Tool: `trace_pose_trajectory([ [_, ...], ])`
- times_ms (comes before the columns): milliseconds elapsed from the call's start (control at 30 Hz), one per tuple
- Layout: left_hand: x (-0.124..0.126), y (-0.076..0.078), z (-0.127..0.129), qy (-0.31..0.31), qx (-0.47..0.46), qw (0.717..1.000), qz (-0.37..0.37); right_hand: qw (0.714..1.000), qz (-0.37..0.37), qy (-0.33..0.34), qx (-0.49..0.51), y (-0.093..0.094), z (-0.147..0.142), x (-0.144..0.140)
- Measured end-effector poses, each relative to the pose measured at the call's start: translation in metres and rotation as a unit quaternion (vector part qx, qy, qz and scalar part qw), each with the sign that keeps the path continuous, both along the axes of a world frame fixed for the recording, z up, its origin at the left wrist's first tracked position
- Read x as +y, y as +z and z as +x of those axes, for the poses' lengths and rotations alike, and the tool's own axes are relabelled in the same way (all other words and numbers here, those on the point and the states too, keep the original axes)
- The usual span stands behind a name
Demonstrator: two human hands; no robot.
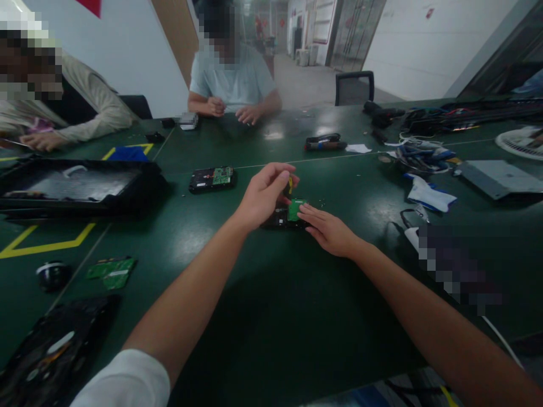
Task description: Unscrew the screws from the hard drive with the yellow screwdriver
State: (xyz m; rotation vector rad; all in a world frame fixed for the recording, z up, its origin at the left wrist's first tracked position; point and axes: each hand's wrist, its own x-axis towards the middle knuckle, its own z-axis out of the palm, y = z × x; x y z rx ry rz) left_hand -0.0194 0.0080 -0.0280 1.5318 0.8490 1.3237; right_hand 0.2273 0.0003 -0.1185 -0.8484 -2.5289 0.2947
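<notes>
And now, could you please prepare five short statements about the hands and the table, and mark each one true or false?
1. The left hand holds a yellow tool. True.
2. The right hand is raised well away from the green board. False: the right hand has its fingertips at the green board.
3. The metal box is on the left side. False: the metal box is on the right.
4. A black drive lies left of the left hand. True.
5. A co-worker sits across the table. True.
</notes>
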Motion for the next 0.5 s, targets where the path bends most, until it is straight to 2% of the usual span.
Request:
trace_pose_trajectory([
  [100, 0.0004, -0.0004, 0.0008, -0.001, 0.004, 1.0, 0.002, 1.0, -0.002, -0.003, -0.003, 0.0009, 0.0, -0.0005],
  [300, 0.0014, -0.0011, -0.0023, 0.04, 0.096, 0.992, 0.076, 1.0, -0.012, -0.004, -0.008, 0.0031, -0.0012, -0.001],
  [400, 0.0003, 0.0003, -0.0032, 0.031, 0.088, 0.994, 0.062, 1.0, -0.014, 0.0, -0.003, 0.0022, -0.0012, -0.0006],
  [500, -0.0017, 0.003, -0.0014, 0.007, 0.045, 0.999, 0.012, 1.0, -0.015, -0.001, 0.005, 0.0012, -0.0004, -0.0006],
])
